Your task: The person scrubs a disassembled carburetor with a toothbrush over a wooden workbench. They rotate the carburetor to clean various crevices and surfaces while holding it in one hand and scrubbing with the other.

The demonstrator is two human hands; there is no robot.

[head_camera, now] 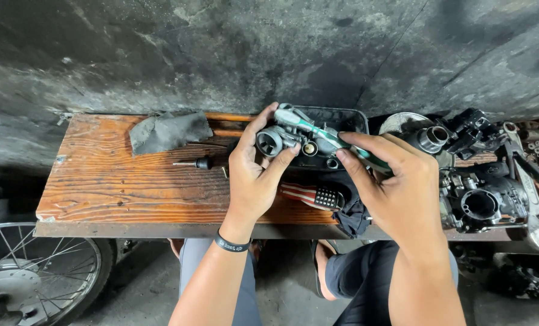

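Grimy concrete wall backs a worn wooden bench (112, 181). Above it, the left hand (254, 175) grips a small metal carburetor (284, 140), thumb and fingers closed around its round intake. Just right of it, the right hand (396, 187) pinches a green-handled toothbrush (336, 142), its head touching the carburetor's top. Left of the left hand lie a black-handled screwdriver (196, 163) and a grey rag (168, 131). Right of the right hand sit greasy engine parts (481, 202).
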